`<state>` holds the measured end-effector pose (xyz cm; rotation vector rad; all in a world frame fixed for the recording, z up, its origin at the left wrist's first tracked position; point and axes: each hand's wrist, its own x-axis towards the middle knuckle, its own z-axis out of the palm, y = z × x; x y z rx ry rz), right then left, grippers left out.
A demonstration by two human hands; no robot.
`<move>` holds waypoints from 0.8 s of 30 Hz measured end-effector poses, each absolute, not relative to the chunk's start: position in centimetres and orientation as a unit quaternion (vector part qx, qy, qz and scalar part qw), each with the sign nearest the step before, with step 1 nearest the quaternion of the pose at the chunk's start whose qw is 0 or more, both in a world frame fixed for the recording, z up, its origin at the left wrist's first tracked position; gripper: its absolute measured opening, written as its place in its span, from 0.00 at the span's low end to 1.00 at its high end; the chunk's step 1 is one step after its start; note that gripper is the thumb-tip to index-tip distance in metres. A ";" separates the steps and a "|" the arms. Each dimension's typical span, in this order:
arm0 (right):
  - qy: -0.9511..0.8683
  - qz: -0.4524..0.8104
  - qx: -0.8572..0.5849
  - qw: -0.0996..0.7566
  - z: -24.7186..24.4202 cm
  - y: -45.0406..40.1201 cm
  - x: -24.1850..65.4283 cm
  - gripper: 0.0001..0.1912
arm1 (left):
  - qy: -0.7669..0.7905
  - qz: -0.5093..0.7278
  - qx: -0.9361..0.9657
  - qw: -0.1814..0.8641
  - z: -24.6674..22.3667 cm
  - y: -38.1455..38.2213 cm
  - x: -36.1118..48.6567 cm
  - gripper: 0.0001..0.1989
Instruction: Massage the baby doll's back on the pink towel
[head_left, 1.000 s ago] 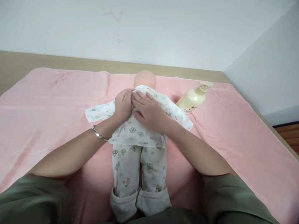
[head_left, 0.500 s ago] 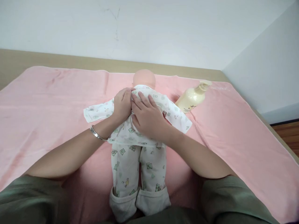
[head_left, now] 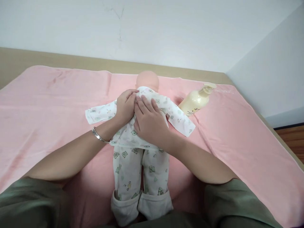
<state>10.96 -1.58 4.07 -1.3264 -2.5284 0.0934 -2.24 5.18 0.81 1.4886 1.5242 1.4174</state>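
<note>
A baby doll (head_left: 133,133) in a white printed top and trousers lies face down, its bare head (head_left: 147,80) at the far end and its arms spread. My left hand (head_left: 125,106), with a silver bangle at the wrist, rests against the left side of the doll's upper back, fingers pointing inward. Flat on the middle of that back lies my right hand (head_left: 152,122), fingers slightly apart and touching the cloth beside my left hand. Neither hand visibly pinches the fabric. The palms are hidden.
Under the doll spreads a pink sheet (head_left: 47,126) over a wooden surface (head_left: 14,60). A cream pump bottle (head_left: 196,100) lies tilted by the doll's right sleeve. A white wall (head_left: 166,31) rises behind. The trouser cuffs (head_left: 155,204) are rolled up near my body.
My right hand's fingers have drawn slightly closer together and shifted a little down on the doll's back. My left hand has stayed almost still.
</note>
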 end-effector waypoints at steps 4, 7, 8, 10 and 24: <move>-0.873 0.089 -0.459 0.140 4.5 1.9 12.8 0.30 | 0.567 0.518 0.576 0.282 0.7 5.2 -2.4 0.15; -0.830 0.109 -0.527 0.144 4.7 4.3 14.1 0.34 | 0.571 0.508 0.583 0.274 0.8 5.1 -2.4 0.15; -0.816 0.107 -0.549 0.145 4.7 4.3 14.2 0.35 | 0.571 0.507 0.584 0.274 0.8 5.1 -2.4 0.15; -0.794 0.088 -0.583 0.148 4.5 3.3 13.6 0.35 | 0.571 0.509 0.583 0.274 0.8 5.1 -2.4 0.15; -0.819 0.120 -0.539 0.156 4.5 3.8 13.4 0.34 | 0.571 0.504 0.588 0.273 0.9 5.0 -2.5 0.13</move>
